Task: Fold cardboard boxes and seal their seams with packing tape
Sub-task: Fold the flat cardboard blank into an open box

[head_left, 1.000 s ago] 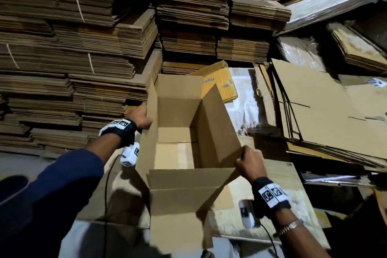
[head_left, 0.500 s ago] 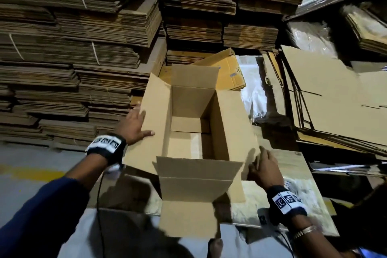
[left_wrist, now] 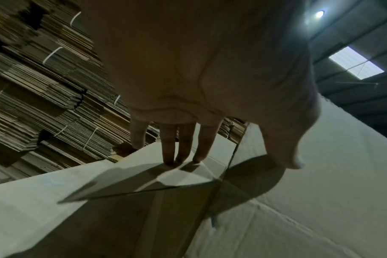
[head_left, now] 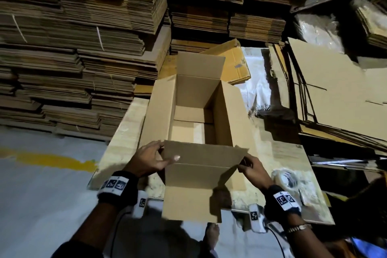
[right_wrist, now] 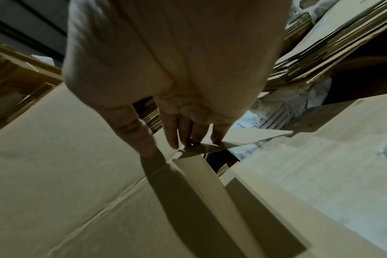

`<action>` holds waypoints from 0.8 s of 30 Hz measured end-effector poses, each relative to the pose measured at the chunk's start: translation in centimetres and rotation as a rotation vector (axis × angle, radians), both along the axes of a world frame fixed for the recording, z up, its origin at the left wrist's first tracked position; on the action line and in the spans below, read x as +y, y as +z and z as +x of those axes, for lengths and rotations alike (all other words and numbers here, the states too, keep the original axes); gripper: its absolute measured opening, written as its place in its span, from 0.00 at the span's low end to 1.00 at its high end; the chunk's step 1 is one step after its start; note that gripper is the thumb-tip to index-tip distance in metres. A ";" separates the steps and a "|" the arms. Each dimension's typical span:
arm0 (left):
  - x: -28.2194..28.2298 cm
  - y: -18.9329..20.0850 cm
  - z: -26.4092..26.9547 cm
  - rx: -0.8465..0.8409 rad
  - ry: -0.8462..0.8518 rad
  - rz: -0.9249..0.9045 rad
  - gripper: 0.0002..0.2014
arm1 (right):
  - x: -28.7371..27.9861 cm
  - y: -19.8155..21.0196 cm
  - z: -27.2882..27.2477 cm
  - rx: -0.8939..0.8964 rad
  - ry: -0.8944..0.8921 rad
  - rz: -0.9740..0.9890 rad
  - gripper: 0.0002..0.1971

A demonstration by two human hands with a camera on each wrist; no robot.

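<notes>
Nearest the person, the open cardboard box (head_left: pixel 194 111) stands on a pale worktable (head_left: pixel 123 142), its four top flaps raised and its bottom flaps lying closed inside. The near flap (head_left: pixel 201 153) is held at both corners. The left hand (head_left: pixel 149 158) pinches the flap's left corner: the thumb lies across the flap's near face while the fingers (left_wrist: pixel 183 144) reach over onto the far side, touching the adjoining left side flap (head_left: pixel 157 109). The right hand (head_left: pixel 254 169) pinches the right corner the same way, thumb on the near face and fingers (right_wrist: pixel 197 132) pressed on the edge where the right side flap (head_left: pixel 232 115) meets it. Both wrists wear black bands with printed markers. To the right of the right hand a roll of clear packing tape (head_left: pixel 284 178) lies flat on the worktable, near the box but apart from it. Beyond the box, the far flap (head_left: pixel 200 64) stands upright in front of a yellowish flattened carton (head_left: pixel 232 58). Behind all this rise tall stacks of flattened cardboard (head_left: pixel 83 37), some bundled with white straps, and loose cardboard sheets (head_left: pixel 335 98) lean at the right.
</notes>
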State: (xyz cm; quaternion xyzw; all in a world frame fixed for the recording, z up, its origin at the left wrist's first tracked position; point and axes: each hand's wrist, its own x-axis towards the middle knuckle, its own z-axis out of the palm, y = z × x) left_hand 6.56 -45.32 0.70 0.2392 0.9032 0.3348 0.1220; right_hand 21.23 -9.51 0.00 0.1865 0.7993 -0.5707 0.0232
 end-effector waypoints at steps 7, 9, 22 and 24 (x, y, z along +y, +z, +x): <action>1.2 -2.1 0.4 0.258 0.091 -0.037 0.35 | -3.4 -2.7 0.0 0.064 -0.121 0.054 0.39; 1.4 -2.4 0.3 0.280 0.123 -0.037 0.35 | -4.4 -3.8 -0.3 0.108 -0.159 0.194 0.37; 3.3 1.8 -0.6 0.085 0.353 -0.303 0.21 | -6.2 -2.4 -2.2 -0.220 -0.076 0.817 0.35; 4.0 2.9 -0.9 0.118 0.347 -0.419 0.24 | -6.6 -2.0 -2.7 -0.257 -0.059 0.839 0.35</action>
